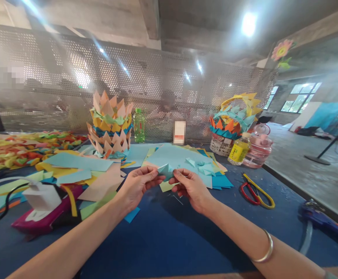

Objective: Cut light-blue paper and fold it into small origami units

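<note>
A small light-blue folded paper piece (pixel 165 171) is held up over the table between my two hands. My left hand (pixel 141 182) pinches its left end between thumb and fingers. On the opposite end, the thumb and fingertips of my right hand (pixel 189 186) are closed. Just behind lie light-blue paper sheets (pixel 174 153), with several similar folded pieces (pixel 203 167) on top. A silver bangle (pixel 267 248) circles my right wrist.
Loose coloured paper (pixel 101 182) and a purple power strip (pixel 40 221) lie left. Scissors (pixel 256 192) and a blue glue gun (pixel 326 223) lie right. Behind stand folded-paper baskets (pixel 110 130), a green bottle (pixel 139 126), a yellow-labelled bottle (pixel 240 149) and a pink jug (pixel 259 149).
</note>
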Demonstrator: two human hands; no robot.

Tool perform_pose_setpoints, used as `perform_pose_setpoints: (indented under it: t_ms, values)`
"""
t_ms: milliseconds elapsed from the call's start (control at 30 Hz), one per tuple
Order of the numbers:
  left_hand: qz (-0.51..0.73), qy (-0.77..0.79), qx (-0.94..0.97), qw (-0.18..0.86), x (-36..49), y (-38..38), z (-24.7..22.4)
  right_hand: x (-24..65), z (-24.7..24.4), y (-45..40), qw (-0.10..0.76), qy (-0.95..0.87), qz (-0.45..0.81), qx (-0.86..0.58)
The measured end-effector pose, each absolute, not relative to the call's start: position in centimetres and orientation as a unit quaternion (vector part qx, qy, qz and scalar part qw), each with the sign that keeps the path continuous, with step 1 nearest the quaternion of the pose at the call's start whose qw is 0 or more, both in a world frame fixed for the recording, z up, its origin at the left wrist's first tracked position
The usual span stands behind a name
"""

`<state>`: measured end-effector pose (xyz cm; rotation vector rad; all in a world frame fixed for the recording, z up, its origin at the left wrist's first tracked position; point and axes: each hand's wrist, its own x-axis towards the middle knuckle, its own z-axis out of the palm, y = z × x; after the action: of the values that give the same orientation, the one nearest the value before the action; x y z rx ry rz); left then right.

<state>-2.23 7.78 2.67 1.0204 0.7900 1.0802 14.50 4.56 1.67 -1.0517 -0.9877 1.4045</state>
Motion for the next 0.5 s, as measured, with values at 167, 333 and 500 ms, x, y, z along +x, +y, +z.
perform_pose_setpoints:
  t_ms: [167,333,500]
  values:
    - [0.464,0.341,0.497,0.649,-2.22,7.55,2.84,14.37,1.74,4.44,0.543,-0.435,0.567,-0.441]
    - [0.463,0.347,0.549,0.603,-1.83,7.24,2.97,14.38,1.70,4.47,0.548,-0.437,0.559,-0.443]
    - [0.463,0.364,0.555,0.588,-1.65,7.17,3.02,14.22,1.77,4.34,0.544,-0.450,0.554,-0.441]
